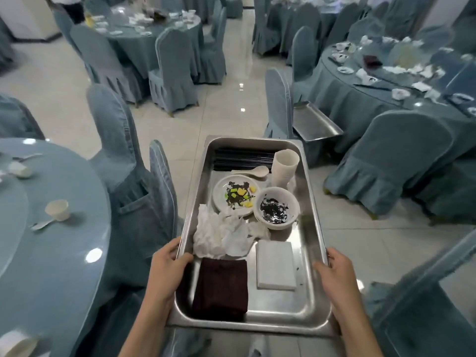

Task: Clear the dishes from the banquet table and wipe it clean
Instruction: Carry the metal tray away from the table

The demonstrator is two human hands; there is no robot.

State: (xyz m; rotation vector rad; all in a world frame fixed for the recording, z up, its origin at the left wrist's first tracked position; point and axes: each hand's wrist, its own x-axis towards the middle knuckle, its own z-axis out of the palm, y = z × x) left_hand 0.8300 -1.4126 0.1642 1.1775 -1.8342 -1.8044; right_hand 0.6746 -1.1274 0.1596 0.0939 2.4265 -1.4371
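I carry a steel tray [313,228] in front of me over the aisle. My left hand [167,269] grips its left rim and my right hand [337,276] grips its right rim. In the tray lie a dirty plate [221,194] with food scraps, a bowl [277,211] with dark residue, a stack of white cups [284,167], a white spoon [253,172], black chopsticks [242,158], crumpled napkins [221,233], a dark red cloth [220,287] and a folded white napkin stack [275,264].
A round blue table [64,240] at my left holds a cup [58,210] and spoon [41,224]. Covered chairs [121,155] flank the tiled aisle. A second steel tray [315,122] rests on a chair beside the cluttered right table [360,99].
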